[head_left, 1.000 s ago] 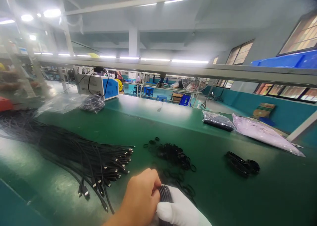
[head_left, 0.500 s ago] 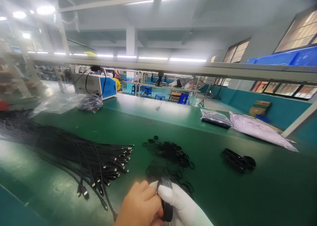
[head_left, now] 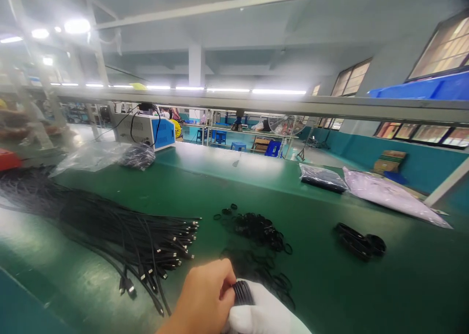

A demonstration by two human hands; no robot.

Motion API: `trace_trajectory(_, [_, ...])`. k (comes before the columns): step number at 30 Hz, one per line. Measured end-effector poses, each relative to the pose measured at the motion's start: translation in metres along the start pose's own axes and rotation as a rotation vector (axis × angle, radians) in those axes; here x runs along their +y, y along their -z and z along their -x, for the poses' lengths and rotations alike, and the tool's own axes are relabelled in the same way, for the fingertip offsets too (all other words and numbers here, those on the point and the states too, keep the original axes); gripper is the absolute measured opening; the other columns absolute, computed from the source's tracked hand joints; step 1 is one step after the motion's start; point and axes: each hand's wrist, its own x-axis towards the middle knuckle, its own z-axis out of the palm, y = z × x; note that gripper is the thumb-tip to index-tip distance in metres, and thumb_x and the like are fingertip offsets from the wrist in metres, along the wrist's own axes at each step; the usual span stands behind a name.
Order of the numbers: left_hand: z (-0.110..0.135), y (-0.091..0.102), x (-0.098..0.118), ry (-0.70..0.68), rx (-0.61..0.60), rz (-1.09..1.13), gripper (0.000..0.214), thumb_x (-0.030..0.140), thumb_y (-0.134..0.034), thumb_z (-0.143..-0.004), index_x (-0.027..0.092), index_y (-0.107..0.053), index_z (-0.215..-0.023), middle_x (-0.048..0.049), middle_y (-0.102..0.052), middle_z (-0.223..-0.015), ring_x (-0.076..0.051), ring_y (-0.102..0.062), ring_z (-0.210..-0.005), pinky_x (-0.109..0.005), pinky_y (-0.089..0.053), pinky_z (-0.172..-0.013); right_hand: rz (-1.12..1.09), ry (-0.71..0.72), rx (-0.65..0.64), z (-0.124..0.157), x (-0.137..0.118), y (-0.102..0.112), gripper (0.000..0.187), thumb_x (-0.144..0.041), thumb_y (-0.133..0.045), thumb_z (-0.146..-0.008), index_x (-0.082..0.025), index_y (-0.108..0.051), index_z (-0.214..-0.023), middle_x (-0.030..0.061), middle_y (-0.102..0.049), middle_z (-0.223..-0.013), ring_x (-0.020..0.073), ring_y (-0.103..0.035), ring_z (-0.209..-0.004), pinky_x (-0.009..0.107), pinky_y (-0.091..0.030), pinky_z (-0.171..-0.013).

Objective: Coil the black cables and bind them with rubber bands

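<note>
Left hand (head_left: 205,300) and right hand (head_left: 266,317) clasp cable coil (head_left: 242,292) pointing forward

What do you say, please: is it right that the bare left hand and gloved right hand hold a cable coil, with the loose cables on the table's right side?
Not quite: the head view shows the loose cables on the table's left side. The left hand and right hand hold the cable coil.

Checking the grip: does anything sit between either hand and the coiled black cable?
Nothing visible does. The bare left hand and the white-gloved right hand both clasp the coiled black cable directly, just above the green tabletop.
</note>
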Motion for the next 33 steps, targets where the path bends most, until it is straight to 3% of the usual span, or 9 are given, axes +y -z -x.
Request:
trace_trajectory(3, [0.003,-0.01,-0.002,-0.031,0.036,0.009,0.015,0.006,-0.048,-0.066,0.019,-0.056,-0.068,0.0033,-0.059,-0.062,-0.013,-0.053,-0.059,-0.022,-0.033,-0.055,0.102,0.028,0.012,0.001,-0.008,-0.004,0.035,-0.029,-0.078,-0.064,-0.012,-0.065,-0.092,0.0043,-0.06,-0.08,0.0157,-0.054,-0.072,0.032,-0.047,-0.076])
trace_trajectory(6, [0.001,-0.011,-0.005,-0.023,0.026,0.048,0.014,0.008,-0.049,-0.069,0.019,-0.057,-0.069,0.0031,-0.06,-0.063,-0.013,-0.054,-0.058,-0.022,-0.034,-0.055,0.012,-0.021,0.008,0.003,-0.011,-0.009,0.03,-0.027,-0.076,-0.063,-0.012,-0.066,-0.086,0.0014,-0.058,-0.07,0.0121,-0.051,-0.061,0.029,-0.046,-0.07])
trace_trajectory(11, [-0.026,0.017,-0.025,-0.002,-0.004,0.071,0.022,0.018,-0.051,-0.076,0.022,-0.059,-0.096,0.0031,-0.065,-0.077,-0.014,-0.059,-0.07,-0.022,-0.041,-0.064,-0.235,-0.069,0.284,0.013,-0.019,0.002,0.026,-0.029,-0.071,-0.068,-0.014,-0.062,-0.087,0.0025,-0.059,-0.066,0.0116,-0.052,-0.055,0.019,-0.035,-0.044])
trace_trajectory(14, [-0.038,0.029,-0.038,0.047,0.015,-0.087,0.012,0.019,-0.049,-0.078,0.02,-0.061,-0.081,0.0008,-0.063,-0.073,-0.016,-0.057,-0.07,-0.024,-0.039,-0.064,-0.327,0.007,0.367,0.018,-0.032,0.014,0.04,-0.035,-0.078,-0.067,-0.017,-0.06,-0.098,0.0033,-0.061,-0.077,0.0174,-0.059,-0.07,0.022,-0.042,-0.049])
trace_trajectory(19, [-0.031,0.007,-0.043,-0.033,-0.148,-0.177,0.015,0.011,-0.056,-0.065,0.022,-0.063,-0.072,0.0018,-0.062,-0.079,-0.017,-0.056,-0.072,-0.025,-0.034,-0.064,-0.34,0.001,0.356,0.018,-0.037,0.021,0.044,-0.037,-0.08,-0.067,-0.018,-0.057,-0.1,0.0027,-0.06,-0.079,0.0167,-0.06,-0.07,0.022,-0.043,-0.049])
trace_trajectory(23, [-0.026,-0.003,-0.043,-0.022,-0.18,-0.171,0.013,0.01,-0.055,-0.066,0.021,-0.06,-0.072,-0.0011,-0.059,-0.082,-0.02,-0.054,-0.076,-0.03,-0.033,-0.069,-0.293,0.012,0.359,0.015,-0.031,0.021,0.045,-0.036,-0.079,-0.067,-0.016,-0.057,-0.1,0.0041,-0.061,-0.08,0.0149,-0.057,-0.064,0.022,-0.044,-0.044])
trace_trajectory(26, [-0.03,0.008,-0.044,0.02,-0.179,-0.053,0.008,0.014,-0.051,-0.071,0.019,-0.056,-0.072,-0.001,-0.056,-0.079,-0.019,-0.052,-0.077,-0.029,-0.035,-0.071,-0.254,0.031,0.4,0.012,-0.028,0.021,0.045,-0.034,-0.078,-0.065,-0.015,-0.056,-0.099,0.0038,-0.06,-0.077,0.0141,-0.055,-0.06,0.02,-0.042,-0.039])
trace_trajectory(29, [-0.032,0.021,-0.039,0.081,-0.25,0.136,0.007,0.024,-0.046,-0.074,0.018,-0.05,-0.074,0.0015,-0.05,-0.067,-0.015,-0.051,-0.065,-0.026,-0.04,-0.062,-0.154,0.017,0.466,0.007,-0.025,0.015,0.044,-0.031,-0.073,-0.068,-0.014,-0.052,-0.104,0.0013,-0.057,-0.069,0.012,-0.051,-0.052,0.02,-0.04,-0.037])
trace_trajectory(33, [-0.028,0.01,-0.029,0.161,-0.37,0.592,0.025,0.041,-0.052,-0.074,0.018,-0.043,-0.077,0.0042,-0.047,-0.061,-0.01,-0.047,-0.051,-0.023,-0.04,-0.052,0.001,0.088,0.527,-0.002,-0.018,0.0,0.046,-0.028,-0.067,-0.065,-0.016,-0.047,-0.105,0.0062,-0.06,-0.088,0.0125,-0.054,-0.054,0.02,-0.039,-0.034])
